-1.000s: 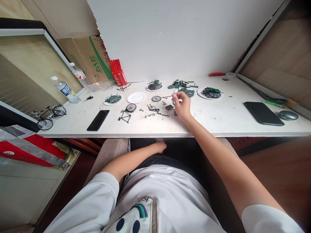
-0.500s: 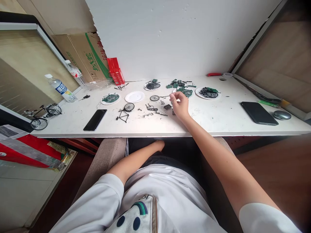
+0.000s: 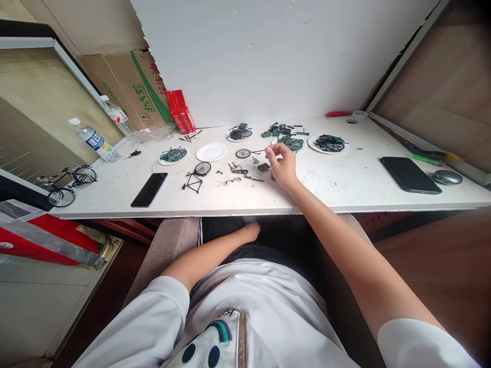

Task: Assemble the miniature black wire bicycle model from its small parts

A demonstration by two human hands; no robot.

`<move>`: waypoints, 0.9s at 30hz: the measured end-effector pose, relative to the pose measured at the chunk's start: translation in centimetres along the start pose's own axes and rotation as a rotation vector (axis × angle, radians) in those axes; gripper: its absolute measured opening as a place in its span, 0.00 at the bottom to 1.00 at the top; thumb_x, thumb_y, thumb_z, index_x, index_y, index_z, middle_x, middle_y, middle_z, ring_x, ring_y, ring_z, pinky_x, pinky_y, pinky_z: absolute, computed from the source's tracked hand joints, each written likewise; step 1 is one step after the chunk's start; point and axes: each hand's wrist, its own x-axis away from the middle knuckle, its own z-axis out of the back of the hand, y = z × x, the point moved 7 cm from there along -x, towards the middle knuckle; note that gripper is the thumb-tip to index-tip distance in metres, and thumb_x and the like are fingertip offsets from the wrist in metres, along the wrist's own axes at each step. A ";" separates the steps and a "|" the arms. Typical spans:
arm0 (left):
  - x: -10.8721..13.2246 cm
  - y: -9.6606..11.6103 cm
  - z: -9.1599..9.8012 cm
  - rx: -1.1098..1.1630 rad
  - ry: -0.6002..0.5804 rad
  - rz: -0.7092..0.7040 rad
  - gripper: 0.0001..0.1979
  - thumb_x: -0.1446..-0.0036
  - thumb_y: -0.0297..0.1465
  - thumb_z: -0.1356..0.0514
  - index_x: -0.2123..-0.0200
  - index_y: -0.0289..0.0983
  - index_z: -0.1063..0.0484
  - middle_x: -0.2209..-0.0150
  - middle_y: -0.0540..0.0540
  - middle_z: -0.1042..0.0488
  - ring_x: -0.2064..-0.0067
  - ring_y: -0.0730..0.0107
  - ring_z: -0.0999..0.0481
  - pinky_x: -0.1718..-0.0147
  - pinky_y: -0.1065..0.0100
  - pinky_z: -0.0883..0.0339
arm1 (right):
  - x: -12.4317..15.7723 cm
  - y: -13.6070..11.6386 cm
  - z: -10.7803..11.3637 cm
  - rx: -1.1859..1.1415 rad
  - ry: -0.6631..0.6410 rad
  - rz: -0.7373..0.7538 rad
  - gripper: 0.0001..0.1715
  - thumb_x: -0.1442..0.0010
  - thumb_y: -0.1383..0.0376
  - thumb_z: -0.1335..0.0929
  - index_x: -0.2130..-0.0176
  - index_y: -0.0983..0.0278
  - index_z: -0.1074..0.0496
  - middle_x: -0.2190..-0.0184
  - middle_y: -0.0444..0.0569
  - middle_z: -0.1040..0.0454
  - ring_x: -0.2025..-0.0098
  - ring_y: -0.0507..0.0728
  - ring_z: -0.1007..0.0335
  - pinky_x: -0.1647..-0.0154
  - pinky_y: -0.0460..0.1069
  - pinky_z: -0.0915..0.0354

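My right hand (image 3: 282, 164) is over the middle of the white table, thumb and forefinger pinched together. Its fingertips meet the end of a thin dark rod joined to a small spoked wheel (image 3: 243, 153); whether they grip the rod cannot be made out. A dark square piece (image 3: 263, 167) lies just below the fingers. Left of it are a black curved part (image 3: 238, 169), small loose pieces, and a toy bicycle frame (image 3: 192, 182) by another wheel (image 3: 202, 168). My left hand (image 3: 251, 231) rests in my lap below the table edge, its fingers hidden.
Paper plates with green and black bicycle parts (image 3: 172, 155) stand along the back, beside a bare plate (image 3: 211, 152). An assembled toy bicycle (image 3: 72, 184), a phone (image 3: 149, 189) and bottles (image 3: 94, 140) are on the left. Another phone (image 3: 410, 175) and a mouse (image 3: 447, 177) lie right.
My right hand has shifted very slightly left along the rod's end. The whole view has moved a little; the parts on the table lie as before.
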 end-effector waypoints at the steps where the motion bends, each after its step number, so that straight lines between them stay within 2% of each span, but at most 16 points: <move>1: 0.0 -0.1 -0.1 -0.013 -0.009 0.043 0.19 0.47 0.28 0.23 0.52 0.30 0.16 0.50 0.25 0.16 0.43 0.34 0.16 0.41 0.41 0.24 | 0.0 -0.1 0.0 0.003 -0.003 0.004 0.36 0.32 0.29 0.33 0.59 0.58 0.25 0.64 0.52 0.19 0.59 0.61 0.24 0.62 0.55 0.31; 6: 0.1 -0.8 0.1 -0.016 -0.020 0.177 0.23 0.46 0.26 0.23 0.47 0.31 0.19 0.44 0.27 0.19 0.39 0.40 0.19 0.40 0.49 0.25 | 0.0 -0.1 -0.1 0.009 -0.011 0.005 0.37 0.33 0.28 0.33 0.59 0.58 0.24 0.63 0.52 0.19 0.59 0.61 0.24 0.61 0.55 0.30; 11: 0.4 -1.6 -0.2 0.042 0.027 0.205 0.23 0.29 0.40 0.31 0.37 0.37 0.25 0.38 0.37 0.23 0.40 0.53 0.20 0.43 0.51 0.20 | 0.0 0.0 -0.3 0.030 -0.022 0.013 0.36 0.31 0.30 0.34 0.59 0.58 0.24 0.64 0.51 0.21 0.58 0.61 0.25 0.58 0.55 0.29; 17: 0.2 -2.1 -0.6 0.137 0.109 0.190 0.22 0.29 0.41 0.32 0.37 0.37 0.25 0.38 0.37 0.24 0.41 0.54 0.20 0.43 0.51 0.20 | 0.1 -0.2 -0.4 0.029 -0.023 0.015 0.36 0.32 0.29 0.33 0.60 0.58 0.24 0.64 0.52 0.20 0.60 0.61 0.26 0.58 0.56 0.29; 21: 0.1 -1.8 0.1 0.177 0.130 0.145 0.22 0.28 0.42 0.33 0.37 0.39 0.25 0.37 0.38 0.24 0.41 0.54 0.20 0.43 0.51 0.20 | 0.1 -0.3 -0.4 0.029 -0.022 0.005 0.37 0.33 0.28 0.33 0.62 0.58 0.24 0.64 0.52 0.19 0.60 0.61 0.26 0.60 0.56 0.29; 23: 0.1 -1.5 1.0 0.198 0.123 0.110 0.20 0.29 0.39 0.32 0.40 0.37 0.23 0.39 0.38 0.23 0.42 0.54 0.20 0.43 0.51 0.20 | 0.1 -0.3 -0.4 0.024 -0.024 0.001 0.37 0.33 0.28 0.33 0.63 0.58 0.24 0.64 0.52 0.19 0.60 0.61 0.26 0.61 0.56 0.29; 25: 0.4 -1.4 1.9 0.221 0.101 0.069 0.11 0.39 0.25 0.28 0.54 0.32 0.20 0.48 0.35 0.19 0.44 0.50 0.19 0.45 0.54 0.22 | 0.1 -0.3 -0.4 0.024 -0.026 -0.001 0.36 0.33 0.29 0.32 0.63 0.58 0.24 0.64 0.52 0.20 0.61 0.61 0.26 0.61 0.55 0.29; 27: 1.0 -1.4 2.7 0.246 0.081 0.027 0.11 0.48 0.16 0.30 0.62 0.33 0.22 0.54 0.37 0.18 0.48 0.51 0.18 0.48 0.57 0.23 | 0.1 -0.3 -0.4 0.031 -0.026 0.002 0.35 0.32 0.31 0.32 0.63 0.58 0.24 0.64 0.52 0.20 0.61 0.61 0.27 0.61 0.55 0.30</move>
